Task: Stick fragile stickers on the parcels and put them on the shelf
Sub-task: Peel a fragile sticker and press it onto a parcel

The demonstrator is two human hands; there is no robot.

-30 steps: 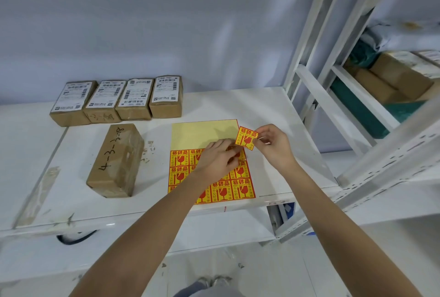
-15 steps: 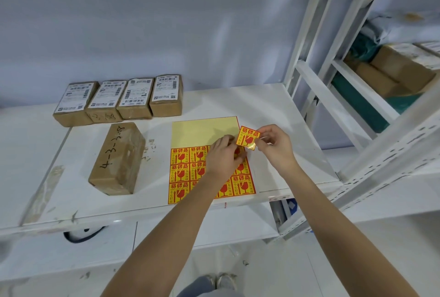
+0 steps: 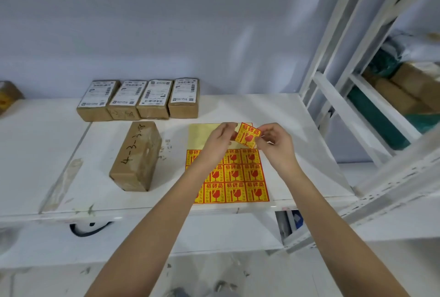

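A single red-and-yellow fragile sticker (image 3: 247, 135) is lifted clear of the sticker sheet (image 3: 238, 172), which lies flat on the white table (image 3: 47, 149). My right hand (image 3: 273, 144) pinches the sticker's right edge and my left hand (image 3: 219, 141) pinches its left edge, both above the sheet's bare yellow top part. A brown parcel (image 3: 137, 157) with handwriting on top lies to the left of the sheet. Behind it a row of several labelled brown parcels (image 3: 140, 99) stands against the wall.
A white metal shelf rack (image 3: 357, 110) rises at the right, with brown parcels (image 3: 409, 89) and green packages (image 3: 376, 120) on it. Another brown box (image 3: 7, 99) shows at the far left edge. The table's front edge runs just below the sheet.
My left hand has risen off the sheet to the sticker's left edge. The sticker is held higher, free of the sheet, between both hands.
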